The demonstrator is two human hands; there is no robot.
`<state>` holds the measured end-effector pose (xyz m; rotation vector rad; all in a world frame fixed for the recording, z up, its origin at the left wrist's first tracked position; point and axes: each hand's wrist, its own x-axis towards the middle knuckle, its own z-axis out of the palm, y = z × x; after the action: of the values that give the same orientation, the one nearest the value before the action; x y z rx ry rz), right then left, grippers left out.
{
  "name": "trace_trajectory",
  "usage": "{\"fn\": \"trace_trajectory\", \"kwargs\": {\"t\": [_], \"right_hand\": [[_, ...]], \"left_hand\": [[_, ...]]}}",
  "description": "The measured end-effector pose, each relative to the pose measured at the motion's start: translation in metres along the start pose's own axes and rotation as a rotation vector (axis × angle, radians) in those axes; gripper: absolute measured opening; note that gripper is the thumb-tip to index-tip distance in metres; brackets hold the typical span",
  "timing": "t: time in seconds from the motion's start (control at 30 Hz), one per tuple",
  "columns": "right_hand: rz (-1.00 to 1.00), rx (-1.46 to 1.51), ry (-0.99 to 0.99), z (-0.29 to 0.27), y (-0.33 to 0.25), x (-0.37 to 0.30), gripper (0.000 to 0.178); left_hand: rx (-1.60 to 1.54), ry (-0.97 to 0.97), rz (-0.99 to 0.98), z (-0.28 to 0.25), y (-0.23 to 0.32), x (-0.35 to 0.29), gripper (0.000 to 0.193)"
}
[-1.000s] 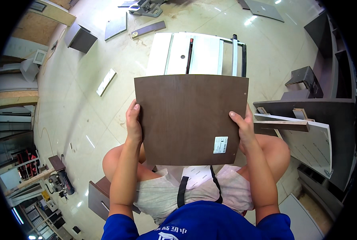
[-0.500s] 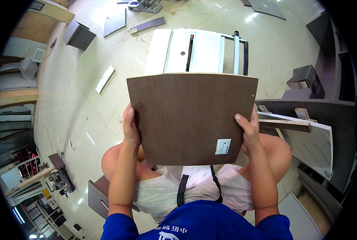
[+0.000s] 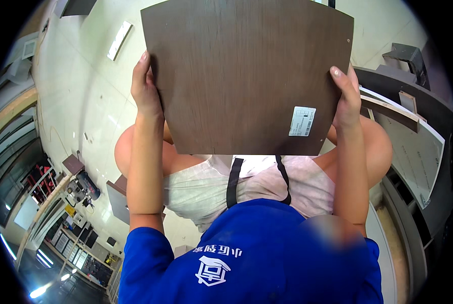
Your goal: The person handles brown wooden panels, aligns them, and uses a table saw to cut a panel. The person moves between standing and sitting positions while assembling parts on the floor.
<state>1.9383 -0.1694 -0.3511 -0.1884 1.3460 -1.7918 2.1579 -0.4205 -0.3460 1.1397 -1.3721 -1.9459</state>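
Observation:
A dark brown wood-grain board (image 3: 246, 76) is held up in front of me, its broad face toward me. A white label (image 3: 302, 121) sits near its lower right corner, and small holes show along the right edge. My left hand (image 3: 148, 88) grips the left edge, with the fingers partly hidden behind the board. On the opposite edge my right hand (image 3: 347, 96) is closed, its thumb on the face and the fingers mostly out of sight behind. Below the board, a pale sheet (image 3: 254, 166) lies between black straps over my lap.
At right, boards and panels lean together, including a white panel (image 3: 414, 152) and a dark curved-looking panel (image 3: 439, 121). A white strip (image 3: 120, 40) lies on the tiled floor at left. An air compressor (image 3: 82, 187) stands at lower left. A dark box-like piece (image 3: 409, 58) sits at far right.
The board appears higher and larger in view, still held in both hands. It now covers nearly all of the white-topped table saw behind it. My view has tilted down toward my body.

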Motion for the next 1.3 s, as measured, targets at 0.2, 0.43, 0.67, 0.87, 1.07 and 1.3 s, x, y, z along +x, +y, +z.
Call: {"fn": "trace_trajectory", "kwargs": {"t": [0.2,0.43,0.67,0.87,1.07,1.3], "right_hand": [[0.097,0.095,0.063,0.001,0.006,0.002,0.054],[0.127,0.016,0.166,-0.004,0.012,0.006,0.056],[0.271,-0.050,0.194,-0.016,0.022,0.011,0.063],[0.265,-0.114,0.246,-0.017,0.022,0.013,0.071],[0.241,-0.110,0.279,-0.021,0.023,0.015,0.076],[0.206,-0.047,0.272,-0.035,0.034,0.018,0.078]], "left_hand": [[-0.044,0.105,-0.220,0.005,0.000,0.002,0.042],[-0.029,0.137,-0.356,0.019,0.006,0.000,0.039],[0.121,0.019,-0.372,-0.003,-0.030,0.017,0.052],[0.144,0.043,-0.368,0.006,-0.016,0.014,0.053],[0.203,0.067,-0.413,0.004,-0.020,0.014,0.059],[0.295,-0.012,-0.412,-0.020,-0.047,0.033,0.063]]}}
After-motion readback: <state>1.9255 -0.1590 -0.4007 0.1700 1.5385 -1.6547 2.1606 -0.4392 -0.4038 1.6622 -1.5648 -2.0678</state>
